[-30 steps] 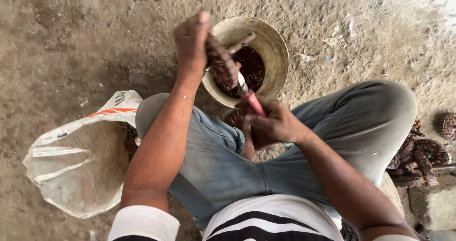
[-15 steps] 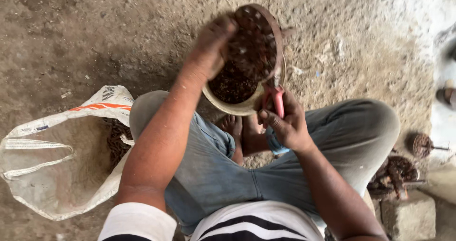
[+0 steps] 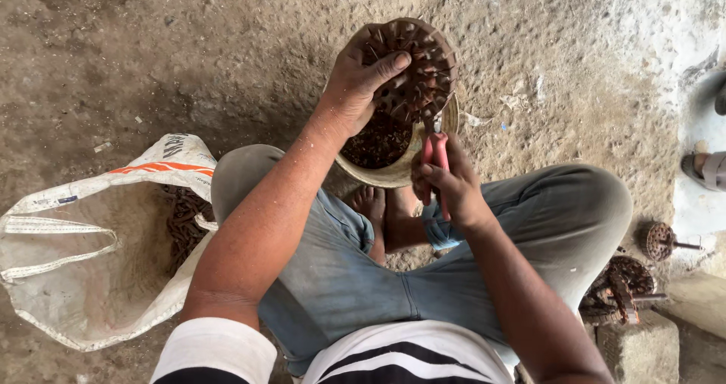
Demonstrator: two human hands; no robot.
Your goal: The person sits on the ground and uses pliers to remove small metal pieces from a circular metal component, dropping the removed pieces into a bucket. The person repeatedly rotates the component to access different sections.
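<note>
Overhead, the left hand (image 3: pixel 361 77) grips a rusty toothed disc (image 3: pixel 414 70); the right hand (image 3: pixel 446 183) clenches red-handled pliers (image 3: pixel 436 164); a white sack (image 3: pixel 98 240) lies left.

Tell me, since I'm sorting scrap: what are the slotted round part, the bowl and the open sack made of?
Slotted round part: likely rusted metal, brown and rough. Bowl: seemingly metal, dull, worn rim. Sack: woven plastic by its look, white, crinkled and thin.

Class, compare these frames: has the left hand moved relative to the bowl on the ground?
Yes. The left hand has turned the round slotted part face-up, so it now covers the upper part of the bowl instead of rising beside it.
</note>
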